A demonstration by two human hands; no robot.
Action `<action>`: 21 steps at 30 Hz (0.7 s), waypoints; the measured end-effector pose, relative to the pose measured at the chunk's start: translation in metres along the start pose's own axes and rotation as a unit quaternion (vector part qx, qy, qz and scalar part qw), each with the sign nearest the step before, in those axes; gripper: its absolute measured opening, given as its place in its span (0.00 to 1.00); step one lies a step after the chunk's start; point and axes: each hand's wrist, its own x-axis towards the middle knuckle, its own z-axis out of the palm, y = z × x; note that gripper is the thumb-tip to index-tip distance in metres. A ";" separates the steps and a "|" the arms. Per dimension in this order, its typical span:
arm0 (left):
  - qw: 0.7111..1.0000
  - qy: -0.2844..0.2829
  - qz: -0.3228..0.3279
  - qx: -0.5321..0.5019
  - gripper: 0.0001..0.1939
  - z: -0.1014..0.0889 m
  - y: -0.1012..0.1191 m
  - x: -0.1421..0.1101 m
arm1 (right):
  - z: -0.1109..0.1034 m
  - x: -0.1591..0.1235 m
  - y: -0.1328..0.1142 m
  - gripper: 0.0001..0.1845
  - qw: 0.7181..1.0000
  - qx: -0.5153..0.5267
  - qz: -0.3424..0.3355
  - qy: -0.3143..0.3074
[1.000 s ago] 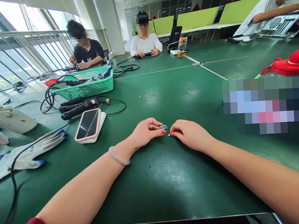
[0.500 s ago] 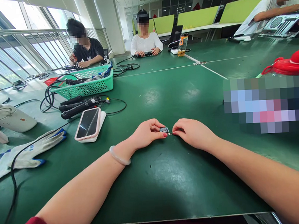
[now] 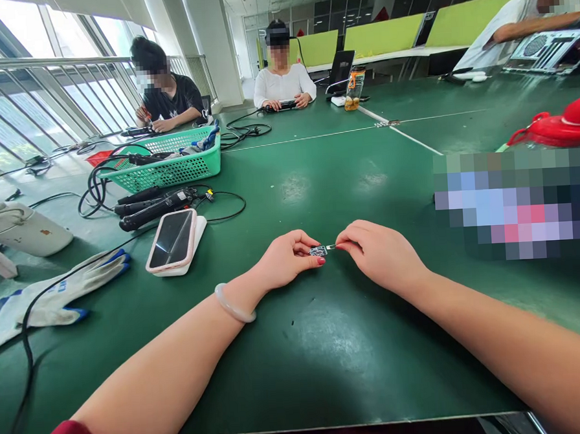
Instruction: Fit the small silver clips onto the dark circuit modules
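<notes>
My left hand [image 3: 285, 260] is closed on a small dark circuit board [image 3: 317, 250] with white markings, pinched between thumb and fingers just above or on the green table [image 3: 297, 346]. From the right, my right hand [image 3: 382, 251] pinches a thin, light-coloured strip [image 3: 331, 246] between thumb and forefinger. The strip's left end meets the board's right edge; whether it is inside a connector is too small to tell. My right fingertips stay slightly apart from the board.
Left of my hands lie a phone [image 3: 172, 239], black handheld devices [image 3: 156, 208] with cables, and white-blue gloves [image 3: 65, 293]. Behind them stands a green basket [image 3: 171, 168]. A red-topped item [image 3: 557, 128] is at the right. Two people sit across the table; another is far right.
My right hand has shifted slightly up, and the strip now lines up with the board's right edge instead of sitting lower. The left hand has barely moved.
</notes>
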 end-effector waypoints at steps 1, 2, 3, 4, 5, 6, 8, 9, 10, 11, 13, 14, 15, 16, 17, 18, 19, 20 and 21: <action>1.000 -0.002 0.001 0.000 0.15 0.000 0.000 0.000 | -0.001 0.000 -0.002 0.11 1.000 0.005 -0.005 0.017; 1.000 -0.003 0.002 0.001 0.15 0.000 -0.001 0.000 | -0.002 -0.001 -0.004 0.11 0.999 0.012 -0.011 0.030; 1.000 -0.004 0.002 0.001 0.15 0.001 -0.001 0.000 | -0.002 -0.001 -0.006 0.11 0.999 0.020 -0.018 0.039; 1.000 -0.004 0.001 0.001 0.15 0.001 -0.001 0.000 | -0.002 -0.002 -0.008 0.11 0.998 0.027 -0.026 0.045; 1.000 -0.004 0.001 0.000 0.15 0.001 -0.001 0.000 | -0.002 -0.002 -0.009 0.11 0.998 0.033 -0.035 0.048; 1.000 -0.005 0.001 -0.002 0.15 0.002 -0.001 0.000 | -0.001 -0.003 -0.011 0.11 0.997 0.036 -0.043 0.048; 1.000 -0.009 0.003 -0.005 0.15 0.002 0.000 0.000 | 0.001 -0.003 -0.012 0.11 0.997 0.033 -0.057 0.042; 1.000 -0.012 0.005 -0.006 0.15 0.003 0.000 0.000 | 0.002 -0.004 -0.013 0.11 0.997 0.029 -0.062 0.038; 1.000 -0.014 0.006 -0.006 0.15 0.003 0.001 -0.001 | 0.003 -0.004 -0.014 0.10 0.997 0.025 -0.065 0.035; 1.000 -0.015 0.007 -0.004 0.14 0.003 0.001 -0.001 | 0.004 -0.004 -0.014 0.10 0.997 0.022 -0.066 0.031; 1.000 -0.014 0.007 0.003 0.14 0.003 0.002 -0.002 | 0.006 -0.003 -0.015 0.10 0.997 0.017 -0.066 0.024; 1.000 -0.014 0.007 0.007 0.14 0.003 0.002 -0.002 | 0.006 -0.003 -0.015 0.10 0.998 0.014 -0.065 0.021; 1.000 -0.014 0.008 0.009 0.14 0.003 0.002 -0.002 | 0.006 -0.003 -0.015 0.10 0.998 0.013 -0.064 0.018; 1.000 -0.016 0.008 0.011 0.14 0.003 0.002 -0.002 | 0.005 -0.003 -0.015 0.10 0.998 0.013 -0.063 0.016; 1.000 -0.017 0.009 0.010 0.14 0.002 0.002 -0.002 | 0.005 -0.003 -0.015 0.10 0.998 0.016 -0.062 0.014; 1.000 -0.017 0.009 0.008 0.14 0.002 0.002 -0.002 | 0.004 -0.003 -0.015 0.10 0.998 0.022 -0.060 0.014; 1.000 -0.017 0.008 0.005 0.14 0.002 0.001 -0.002 | 0.003 -0.003 -0.015 0.11 0.998 0.028 -0.058 0.014; 1.000 -0.015 0.008 0.002 0.14 0.002 0.001 -0.002 | 0.002 -0.003 -0.014 0.11 0.998 0.035 -0.055 0.016; 1.000 -0.011 0.008 0.000 0.14 0.002 0.001 -0.001 | 0.002 -0.004 -0.013 0.11 0.998 0.042 -0.052 0.020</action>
